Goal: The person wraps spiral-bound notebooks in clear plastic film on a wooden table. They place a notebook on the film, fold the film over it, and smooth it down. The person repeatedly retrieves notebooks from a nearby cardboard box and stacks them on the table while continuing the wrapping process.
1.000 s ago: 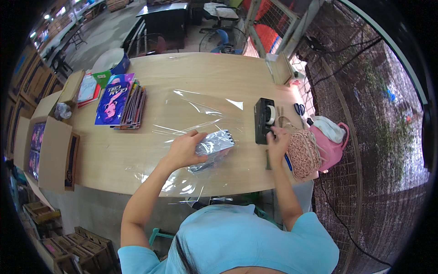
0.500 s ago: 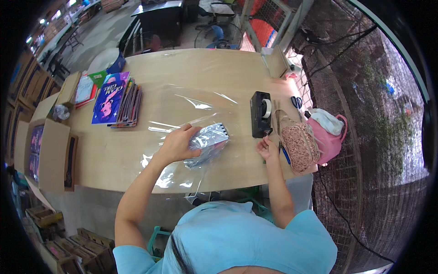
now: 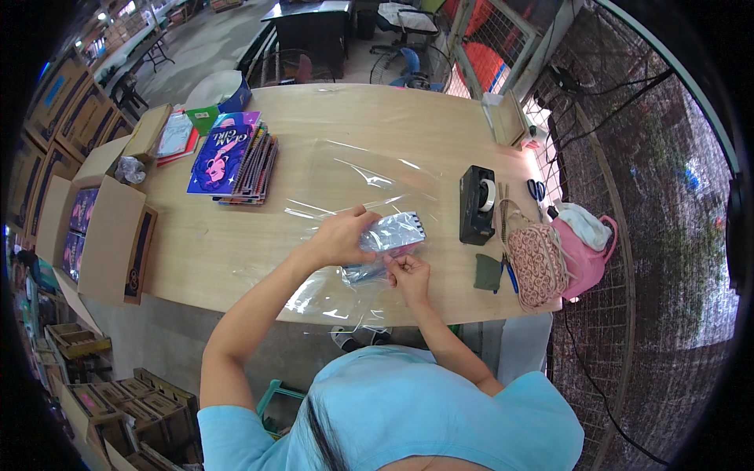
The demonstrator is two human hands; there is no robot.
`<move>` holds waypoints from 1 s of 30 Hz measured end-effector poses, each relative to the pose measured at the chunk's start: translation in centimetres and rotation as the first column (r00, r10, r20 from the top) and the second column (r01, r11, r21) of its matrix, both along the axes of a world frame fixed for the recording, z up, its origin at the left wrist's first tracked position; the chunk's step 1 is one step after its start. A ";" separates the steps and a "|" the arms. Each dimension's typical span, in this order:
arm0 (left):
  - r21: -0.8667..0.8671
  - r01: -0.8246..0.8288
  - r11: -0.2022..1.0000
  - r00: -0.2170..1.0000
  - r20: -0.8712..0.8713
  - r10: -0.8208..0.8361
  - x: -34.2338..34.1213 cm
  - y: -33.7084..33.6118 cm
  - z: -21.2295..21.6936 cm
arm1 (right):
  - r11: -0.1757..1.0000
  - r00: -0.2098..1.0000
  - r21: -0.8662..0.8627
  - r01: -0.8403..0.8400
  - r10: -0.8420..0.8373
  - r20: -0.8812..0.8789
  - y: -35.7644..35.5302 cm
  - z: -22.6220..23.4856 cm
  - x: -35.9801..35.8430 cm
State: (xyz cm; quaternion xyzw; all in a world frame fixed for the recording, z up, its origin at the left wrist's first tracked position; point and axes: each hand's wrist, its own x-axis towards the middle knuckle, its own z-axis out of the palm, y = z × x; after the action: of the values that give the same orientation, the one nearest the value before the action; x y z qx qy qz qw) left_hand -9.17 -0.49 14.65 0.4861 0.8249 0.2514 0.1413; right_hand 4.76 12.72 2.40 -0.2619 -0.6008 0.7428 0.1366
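Left hand (image 3: 345, 235) grasps the pack (image 3: 399, 231) near the worktop's (image 3: 212, 271) front edge, right hand (image 3: 410, 275) pinched at its near side, grip contents unclear; best, I judge, to keep film (image 3: 305, 297) taut, folds flat, pressure steady.

The spiral pad (image 3: 397, 231) is silvery-grey, the pouch (image 3: 536, 268) brown-swirled pink.

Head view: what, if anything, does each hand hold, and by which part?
The left hand holds the film-wrapped bundle by its left end. The right hand is bunched at the bundle's near side; whether it holds anything cannot be told.
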 end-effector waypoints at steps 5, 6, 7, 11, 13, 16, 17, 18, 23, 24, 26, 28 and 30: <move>-0.015 -0.018 1.000 1.000 -0.003 0.018 0.0 0.0 -0.5 | 0.993 0.999 0.119 0.017 -0.014 -0.031 -0.3 -0.3 0.0; -0.020 -0.024 1.000 1.000 -0.003 0.024 0.0 0.0 -0.6 | 0.989 0.999 0.144 0.018 -0.013 -0.035 -0.3 -0.5 0.1; -0.023 -0.031 0.999 1.000 -0.004 0.031 0.1 0.0 -0.6 | 0.985 1.000 0.173 -0.005 0.008 -0.017 -0.1 -0.5 0.2; -0.005 -0.034 0.999 0.999 -0.011 0.034 0.0 -0.1 -0.6 | 0.982 0.997 0.176 -0.069 0.065 0.029 0.3 0.3 0.8; -0.015 -0.039 0.999 0.999 -0.014 0.039 0.1 0.0 -0.5 | 0.989 0.996 0.121 -0.082 0.078 0.036 0.3 0.8 1.0; -0.014 -0.028 1.000 0.999 -0.021 0.028 0.0 -0.2 -0.4 | 0.995 0.995 0.038 -0.088 0.086 0.045 0.2 1.4 1.3; -0.002 -0.025 1.000 0.999 -0.027 0.024 0.0 -0.3 -0.6 | 0.996 0.995 0.012 -0.083 0.083 0.050 0.0 1.7 1.6; 0.010 -0.021 1.000 0.999 -0.032 0.021 -0.1 -0.3 -1.0 | 0.997 0.995 -0.014 -0.079 0.080 0.056 -0.2 1.9 1.7; -0.020 -0.008 1.000 0.997 -0.071 0.007 -0.2 0.1 -1.0 | 0.982 1.000 0.189 -0.020 0.017 0.016 0.2 -0.9 0.2; -0.036 -0.011 0.999 0.997 -0.076 0.008 -0.1 0.2 -0.7 | 0.961 1.000 0.278 0.010 -0.008 -0.005 0.3 -1.8 -0.3; -0.058 -0.055 0.997 0.996 -0.068 0.051 0.4 0.4 -0.3 | 0.765 0.988 0.638 -0.089 -0.015 0.155 1.1 -2.1 -0.6; -0.071 -0.124 0.990 0.991 -0.053 0.121 0.7 0.9 0.7 | 0.632 0.959 0.738 -0.239 0.033 0.282 1.7 -2.4 -0.5; -0.036 -0.128 0.991 0.981 -0.153 0.121 1.2 3.5 -1.2 | 0.640 0.898 0.640 -0.425 0.207 0.389 1.0 -3.2 0.6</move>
State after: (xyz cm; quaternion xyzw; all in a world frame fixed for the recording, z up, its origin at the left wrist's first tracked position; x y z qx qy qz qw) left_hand -7.96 3.06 13.48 0.4478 0.8676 0.2034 0.0737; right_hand 5.36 13.73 -0.78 -0.1803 -0.8894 0.4201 0.0071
